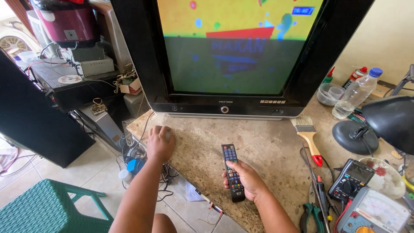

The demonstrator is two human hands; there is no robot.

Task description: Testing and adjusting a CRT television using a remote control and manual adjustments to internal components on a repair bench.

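**Remote held before a lit television**

The right hand (pixel 246 180) holds a black remote control (pixel 233 172) at the lower centre of the frame, its grip clamped around the lower half with the thumb lying on the buttons; the remote's top end points up toward the television (pixel 224 103). The fingers under the remote are hidden. The left hand (pixel 159 143), left of centre, rests as a loose fist on the speckled stone bench (pixel 267 146), its grip closed on nothing that can be seen.

The television fills the upper middle, its top cut off by the frame; the screen shows a yellow band above a dim green one. At the right lie a paintbrush (pixel 309 140) with a red-tipped handle, a clear plastic bottle (pixel 355 92), a black lamp (pixel 388 123) partly cut off, and two multimeters (pixel 351 181) near the lower right edge. A green stool (pixel 47 207) stands at lower left.
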